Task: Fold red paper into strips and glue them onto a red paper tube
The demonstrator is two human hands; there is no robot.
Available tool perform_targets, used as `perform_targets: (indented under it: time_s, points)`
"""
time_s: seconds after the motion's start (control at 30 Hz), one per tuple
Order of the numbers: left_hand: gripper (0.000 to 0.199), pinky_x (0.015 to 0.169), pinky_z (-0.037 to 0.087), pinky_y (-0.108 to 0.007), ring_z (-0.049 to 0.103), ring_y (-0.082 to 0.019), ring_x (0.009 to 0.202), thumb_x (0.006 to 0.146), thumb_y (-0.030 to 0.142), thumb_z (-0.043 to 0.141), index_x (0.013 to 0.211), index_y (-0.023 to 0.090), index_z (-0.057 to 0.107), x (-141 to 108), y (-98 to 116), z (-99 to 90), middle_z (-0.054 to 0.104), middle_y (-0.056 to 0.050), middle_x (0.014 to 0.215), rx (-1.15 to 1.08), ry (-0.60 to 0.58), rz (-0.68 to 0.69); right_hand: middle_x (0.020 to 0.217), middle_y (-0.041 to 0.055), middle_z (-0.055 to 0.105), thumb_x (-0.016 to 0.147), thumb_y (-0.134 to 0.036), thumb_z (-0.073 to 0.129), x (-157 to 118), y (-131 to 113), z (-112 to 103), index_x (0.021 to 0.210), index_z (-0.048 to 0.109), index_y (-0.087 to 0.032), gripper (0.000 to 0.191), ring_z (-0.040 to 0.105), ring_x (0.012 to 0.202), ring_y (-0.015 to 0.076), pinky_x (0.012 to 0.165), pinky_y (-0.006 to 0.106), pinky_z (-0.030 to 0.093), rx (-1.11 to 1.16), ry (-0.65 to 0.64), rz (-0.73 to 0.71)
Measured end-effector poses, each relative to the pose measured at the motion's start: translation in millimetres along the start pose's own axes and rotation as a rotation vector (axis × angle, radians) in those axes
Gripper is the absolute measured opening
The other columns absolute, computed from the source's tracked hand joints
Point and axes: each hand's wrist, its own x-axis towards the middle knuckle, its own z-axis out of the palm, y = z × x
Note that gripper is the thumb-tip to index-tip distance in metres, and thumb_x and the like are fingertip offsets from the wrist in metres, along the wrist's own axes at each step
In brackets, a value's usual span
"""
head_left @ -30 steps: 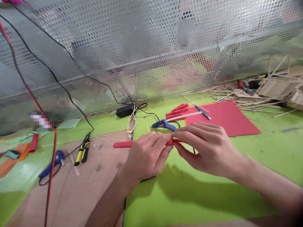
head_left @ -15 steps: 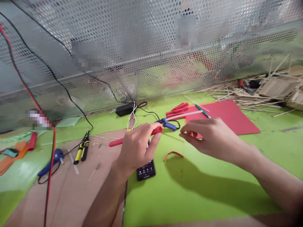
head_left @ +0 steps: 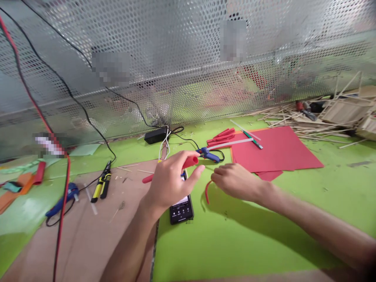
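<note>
My left hand (head_left: 173, 180) holds a rolled red tube (head_left: 190, 161) between thumb and fingers, its open end pointing right and its other end showing left of the hand. Below that hand a black phone (head_left: 182, 213) lies on the green table (head_left: 235, 243), partly covered. To the right, my right hand (head_left: 232, 180) is closed in a pinch on a thin curved red strip (head_left: 207, 192), which hangs from the fingertips just above or on the table. A blue glue gun (head_left: 210, 154) lies behind the hands.
Red sheets (head_left: 276, 150), a green cutter (head_left: 255, 141) and red strips (head_left: 221, 136) lie behind right. Wooden sticks (head_left: 302, 127) are piled far right. Pliers (head_left: 102, 184), another blue glue gun (head_left: 63, 199) and hanging cables (head_left: 67, 172) are left. Metal mesh (head_left: 182, 66) stands behind.
My right hand has moved left and down and taken hold of the curved red strip that lay on the table. A small red piece now shows by the sheets' front edge. My left thumb has opened slightly.
</note>
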Motion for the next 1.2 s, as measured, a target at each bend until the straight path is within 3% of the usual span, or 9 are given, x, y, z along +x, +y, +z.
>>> perform_targets:
  time_s: [0.1,0.2,0.37,0.47,0.57,0.67,0.77,1.0,1.2]
  points:
    - [0.019,0.065,0.046,-0.026,0.063,-0.014,0.071,0.097,0.039,0.072,0.097,0.02,0.075,0.8,5.0,-0.9,0.074,0.001,0.084,-0.138,-0.13,-0.166,0.098,0.0111,0.079,0.103,-0.011,0.058,-6.3,7.0,-16.7,0.104,0.073,-0.013,0.016,0.075,0.085,0.0208,0.073,0.034,0.059,-0.175,0.657,-0.222]
    - [0.022,0.059,0.041,-0.026,0.057,-0.012,0.064,0.092,0.042,0.078,0.09,0.02,0.078,1.2,10.8,-0.6,0.069,0.002,0.074,-0.348,-0.297,-0.277,0.103,0.0129,0.08,0.101,-0.012,0.065,-11.2,8.2,-30.1,0.106,0.074,-0.012,0.011,0.077,0.095,0.0226,0.077,0.035,0.065,-0.269,0.934,-0.356]
    - [0.027,0.059,0.041,-0.027,0.056,-0.013,0.061,0.087,0.041,0.081,0.074,0.018,0.075,0.8,15.0,1.6,0.067,0.001,0.067,-0.633,-0.293,-0.375,0.11,0.0147,0.081,0.1,-0.014,0.065,-11.9,6.9,-35.1,0.11,0.075,-0.013,0.015,0.078,0.109,0.027,0.088,0.038,0.069,-0.227,0.989,-0.4]
    - [0.023,0.059,0.042,-0.028,0.056,-0.013,0.062,0.087,0.038,0.081,0.075,0.019,0.075,-0.2,14.6,1.4,0.068,0.0,0.068,-0.639,-0.188,-0.352,0.112,0.0104,0.081,0.097,-0.01,0.066,-10.0,3.0,-39.9,0.121,0.072,-0.02,0.026,0.079,0.103,0.0232,0.086,0.036,0.068,0.108,1.053,-0.129]
    - [0.019,0.062,0.044,-0.028,0.057,-0.013,0.064,0.088,0.033,0.081,0.076,0.02,0.076,-0.9,15.0,0.1,0.069,0.001,0.07,-0.634,-0.146,-0.29,0.095,0.0045,0.082,0.099,-0.02,0.068,-8.2,-4.7,-52.6,0.107,0.076,-0.02,0.011,0.078,0.082,0.017,0.073,0.028,0.063,0.635,0.893,0.154]
    - [0.016,0.062,0.045,-0.028,0.058,-0.013,0.064,0.088,0.03,0.082,0.076,0.021,0.076,-0.9,17.5,-0.6,0.069,0.001,0.07,-0.608,-0.132,-0.24,0.086,0.0037,0.08,0.1,-0.028,0.067,-6.8,-11.1,-64.6,0.092,0.078,-0.018,0.016,0.074,0.075,0.0155,0.065,0.025,0.058,0.963,0.705,0.222]
    - [0.016,0.063,0.047,-0.028,0.059,-0.013,0.064,0.088,0.027,0.082,0.075,0.02,0.075,-0.8,21.1,0.0,0.07,0.001,0.07,-0.592,-0.133,-0.198,0.078,0.0037,0.078,0.097,-0.033,0.072,-6.2,-13.5,-67.3,0.085,0.077,-0.017,0.021,0.071,0.069,0.0152,0.063,0.025,0.056,1.127,0.653,0.25]
    - [0.004,0.053,0.042,-0.025,0.055,-0.011,0.058,0.089,0.028,0.08,0.088,0.024,0.081,-3.5,26.1,5.2,0.071,0.002,0.072,-0.557,-0.036,-0.243,0.074,0.0016,0.076,0.098,-0.028,0.073,-6.8,-20.3,-57.9,0.087,0.076,-0.017,0.016,0.068,0.064,0.0136,0.058,0.023,0.054,1.07,0.729,0.236]
    - [0.006,0.052,0.044,-0.025,0.056,-0.011,0.058,0.092,0.029,0.078,0.095,0.025,0.083,-8.0,23.7,8.1,0.068,0.002,0.072,-0.581,0.031,-0.269,0.088,0.0026,0.079,0.099,-0.014,0.07,-8.0,-23.3,-51.5,0.101,0.073,-0.021,0.008,0.073,0.074,0.0142,0.069,0.025,0.061,0.655,0.946,0.108]
